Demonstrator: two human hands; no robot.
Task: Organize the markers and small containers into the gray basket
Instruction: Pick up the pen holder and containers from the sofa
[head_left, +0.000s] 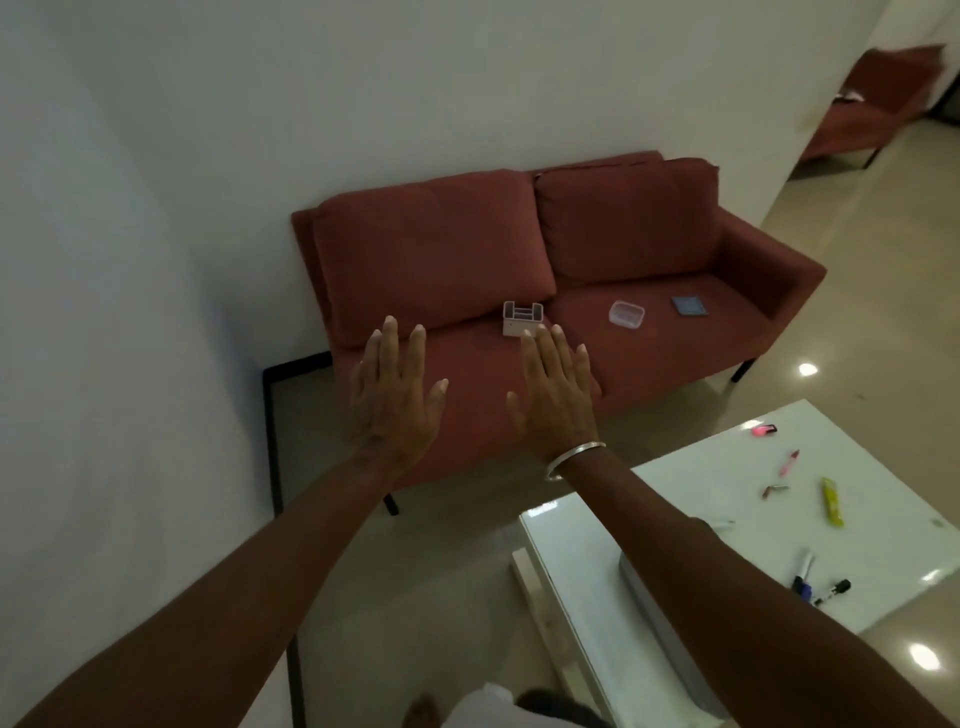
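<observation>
Hands are held out flat and empty: left hand (395, 400) and right hand (558, 395) are spread wide toward the sofa (675, 358). Loose markers (832, 503) are scattered on the white table (872, 452); a clear container (626, 314) and small box (522, 318) lie on the sofa seat. The gray basket cannot be made out for certain. Round markers could be rolled off the glossy table if swept carelessly.

Readable text: none could be made out.
Markers (802, 579) by the near edge of the white table (883, 457): too small and blurred to read.
</observation>
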